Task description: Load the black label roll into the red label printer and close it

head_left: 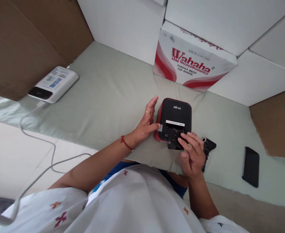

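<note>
A black and red label printer (176, 111) sits on the pale green cloth in front of me. At its near end a glossy dark flap or sheet (173, 140) sticks out below a white warning sticker (175, 123). My left hand (149, 121) lies along the printer's left side, fingers stretched out, with the thumb on a small grey tab (160, 128) at the edge. The fingers of my right hand (193, 152) rest extended on the right part of the dark piece, the thumb held apart. Neither hand is closed round anything.
Right of my right hand lies a black handled device (208, 145), partly hidden. Farther right is a black phone-like slab (251, 166). A white power bank-like box (55, 84) with a grey cable (52, 152) is at left. A Wahaha carton (193, 61) stands behind.
</note>
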Demonstrator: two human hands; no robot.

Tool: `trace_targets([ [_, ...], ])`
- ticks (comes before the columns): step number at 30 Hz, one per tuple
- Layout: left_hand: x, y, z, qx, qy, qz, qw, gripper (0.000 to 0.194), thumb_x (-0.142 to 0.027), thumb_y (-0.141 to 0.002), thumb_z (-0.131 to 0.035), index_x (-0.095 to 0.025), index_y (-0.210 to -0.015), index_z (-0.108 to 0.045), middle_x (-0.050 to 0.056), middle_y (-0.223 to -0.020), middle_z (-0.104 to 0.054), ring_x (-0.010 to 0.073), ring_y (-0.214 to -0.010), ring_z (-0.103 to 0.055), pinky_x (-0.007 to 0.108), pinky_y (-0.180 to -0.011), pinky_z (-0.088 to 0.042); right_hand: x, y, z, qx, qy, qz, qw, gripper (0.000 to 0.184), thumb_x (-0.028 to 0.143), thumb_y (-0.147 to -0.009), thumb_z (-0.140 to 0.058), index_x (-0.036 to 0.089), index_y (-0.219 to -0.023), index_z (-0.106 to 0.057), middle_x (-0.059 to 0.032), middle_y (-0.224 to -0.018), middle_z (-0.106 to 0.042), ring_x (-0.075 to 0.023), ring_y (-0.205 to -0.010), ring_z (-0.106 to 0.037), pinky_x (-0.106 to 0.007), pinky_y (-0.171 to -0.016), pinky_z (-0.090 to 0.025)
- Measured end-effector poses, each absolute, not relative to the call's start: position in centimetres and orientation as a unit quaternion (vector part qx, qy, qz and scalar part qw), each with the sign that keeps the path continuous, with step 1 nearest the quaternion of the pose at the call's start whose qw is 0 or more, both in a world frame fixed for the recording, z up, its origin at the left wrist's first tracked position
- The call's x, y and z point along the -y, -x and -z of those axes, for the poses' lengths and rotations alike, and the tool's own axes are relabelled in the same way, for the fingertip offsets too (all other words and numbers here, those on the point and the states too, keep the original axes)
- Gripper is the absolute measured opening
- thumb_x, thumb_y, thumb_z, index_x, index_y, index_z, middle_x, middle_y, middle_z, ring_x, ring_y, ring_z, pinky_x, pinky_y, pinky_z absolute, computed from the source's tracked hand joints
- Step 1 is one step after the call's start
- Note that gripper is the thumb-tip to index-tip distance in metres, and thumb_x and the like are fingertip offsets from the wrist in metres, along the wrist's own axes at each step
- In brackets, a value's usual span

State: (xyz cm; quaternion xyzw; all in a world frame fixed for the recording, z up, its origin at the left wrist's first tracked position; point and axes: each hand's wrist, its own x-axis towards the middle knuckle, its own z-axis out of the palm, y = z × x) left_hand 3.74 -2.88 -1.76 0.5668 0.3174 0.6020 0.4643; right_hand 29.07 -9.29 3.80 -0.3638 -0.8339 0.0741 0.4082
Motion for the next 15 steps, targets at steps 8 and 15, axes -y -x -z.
trace_targets([
  [8, 3.4, -3.4, 1.5, -0.318, -0.6, -0.563, 0.471, 0.104, -0.058, -0.097, -0.074, -0.043, -0.176, -0.008, 0.003, -0.19, 0.004, 0.03, -0.176, 0.011, 0.061, -0.142, 0.005, 7.9, -28.8, -6.2, 0.833, 0.355, -0.092, 0.415, 0.033, 0.022, -0.104, -0.059, 0.032, -0.128, -0.079, -0.0058, -0.118, -0.084, -0.0288, -0.114, -0.075, -0.057, -0.107, -0.058],
  [15, 2.8, -3.8, 2.2, -0.3, -0.573, -0.578, 0.497, 0.104, -0.059, -0.092, -0.079, -0.041, -0.174, -0.017, 0.005, -0.189, -0.007, 0.0332, -0.177, 0.0, 0.06, -0.144, 0.0, 1.9, -26.5, -12.5, 0.849, 0.438, -0.17, 0.24, 0.028, 0.036, -0.107, -0.062, 0.025, -0.089, -0.08, -0.004, -0.091, -0.082, -0.0225, -0.087, -0.075, -0.038, -0.082, -0.058],
])
